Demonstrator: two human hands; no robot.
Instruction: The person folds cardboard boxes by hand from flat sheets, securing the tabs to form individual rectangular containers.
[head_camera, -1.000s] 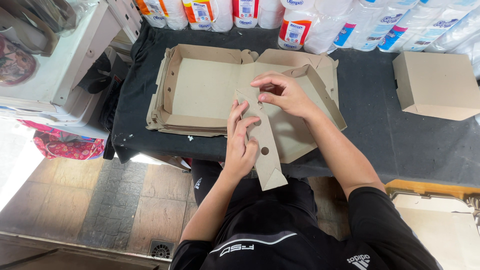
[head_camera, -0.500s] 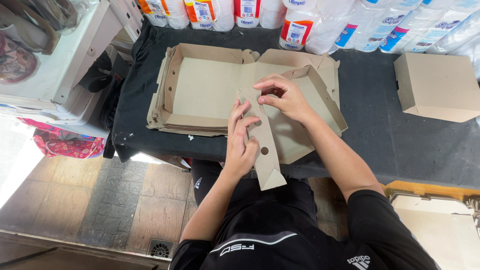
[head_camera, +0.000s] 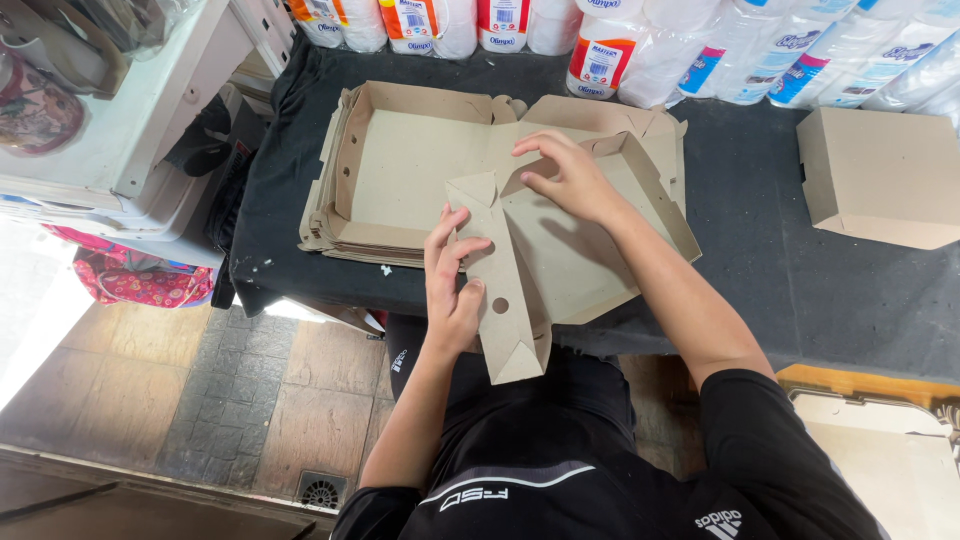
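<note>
The cardboard box blank (head_camera: 560, 250) lies half-formed atop the stack of flat blanks (head_camera: 400, 170); left hand (head_camera: 452, 290) pinches its near side flap upright, right hand (head_camera: 565, 180) presses a corner tab inward (far walls look unfolded); one folded box (head_camera: 880, 180) sits well right of the stack.

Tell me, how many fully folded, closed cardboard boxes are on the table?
1. The closed box sits at the table's far right edge. The box being folded under the left hand and right hand is unfinished; the stack holds flat blanks.
</note>
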